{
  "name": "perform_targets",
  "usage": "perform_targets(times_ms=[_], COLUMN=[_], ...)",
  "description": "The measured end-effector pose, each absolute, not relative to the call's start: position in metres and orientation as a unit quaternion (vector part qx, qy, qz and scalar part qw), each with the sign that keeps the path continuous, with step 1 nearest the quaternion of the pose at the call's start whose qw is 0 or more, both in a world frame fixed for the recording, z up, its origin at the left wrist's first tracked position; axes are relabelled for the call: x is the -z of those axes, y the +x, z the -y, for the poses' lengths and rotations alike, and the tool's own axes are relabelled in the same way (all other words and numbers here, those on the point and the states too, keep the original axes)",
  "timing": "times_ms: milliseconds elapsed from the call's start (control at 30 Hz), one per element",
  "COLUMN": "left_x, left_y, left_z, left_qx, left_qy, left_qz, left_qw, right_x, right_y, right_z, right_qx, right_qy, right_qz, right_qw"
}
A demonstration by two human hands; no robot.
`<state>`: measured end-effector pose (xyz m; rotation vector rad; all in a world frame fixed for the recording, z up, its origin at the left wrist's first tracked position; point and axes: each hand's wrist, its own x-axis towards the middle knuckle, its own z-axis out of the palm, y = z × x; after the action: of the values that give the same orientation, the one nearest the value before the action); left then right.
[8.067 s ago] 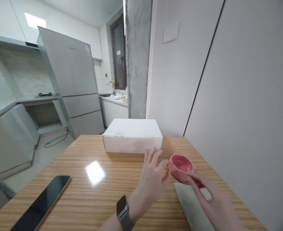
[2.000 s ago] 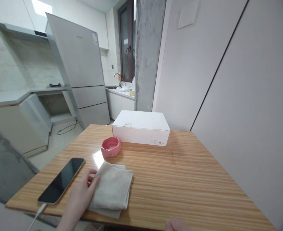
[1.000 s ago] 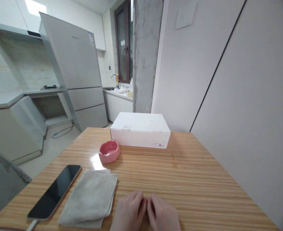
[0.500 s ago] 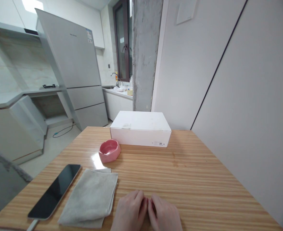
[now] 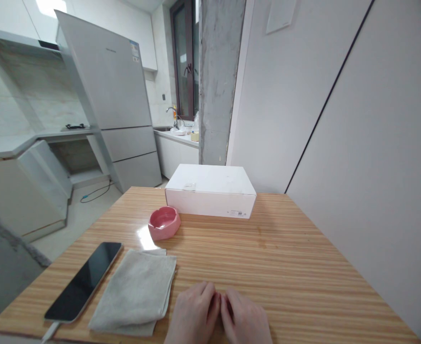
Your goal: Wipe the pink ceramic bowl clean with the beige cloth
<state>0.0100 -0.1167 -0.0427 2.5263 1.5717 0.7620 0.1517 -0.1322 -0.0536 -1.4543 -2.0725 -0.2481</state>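
My left hand [image 5: 195, 313] and my right hand [image 5: 244, 316] rest side by side at the table's near edge, fingers curled and knuckles touching. No object shows in either; the fingertips are hidden underneath. Left of my left hand lies a folded grey cloth [image 5: 135, 291]. Beside the cloth is a dark-screened phone [image 5: 85, 282] with a white cable plugged into its near end. A pink ashtray [image 5: 163, 223] sits beyond the cloth, close to the front left corner of a closed white box [image 5: 210, 191].
The wood-grain table [image 5: 285, 267] reaches a pale wall [image 5: 375, 157] on the right. Behind it stand a bare concrete pillar [image 5: 219, 81], a silver fridge [image 5: 106, 81] and a kitchen counter with a sink tap [image 5: 173, 112].
The view has shifted very slightly, so the background and table items sit a little differently in the picture. My hands keep the same pose.
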Motion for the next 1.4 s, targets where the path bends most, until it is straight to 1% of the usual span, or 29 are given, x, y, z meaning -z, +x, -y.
perform_targets(times_ms=[133, 967, 1400], left_x=[0.043, 0.043, 0.043], left_y=[0.01, 0.01, 0.01], left_z=[0.118, 0.117, 0.116], left_qx=[-0.25, -0.24, -0.231], left_qy=[0.821, 0.825, 0.823], left_qz=[-0.513, -0.51, -0.518], left_qw=[0.035, 0.036, 0.041], right_x=[0.057, 0.063, 0.065], right_y=[0.153, 0.157, 0.156], right_z=[0.133, 0.129, 0.13], right_qx=[0.081, 0.1, 0.08], right_qy=[-0.548, -0.531, -0.54], right_qz=[0.783, 0.79, 0.79], right_qw=[0.284, 0.29, 0.278])
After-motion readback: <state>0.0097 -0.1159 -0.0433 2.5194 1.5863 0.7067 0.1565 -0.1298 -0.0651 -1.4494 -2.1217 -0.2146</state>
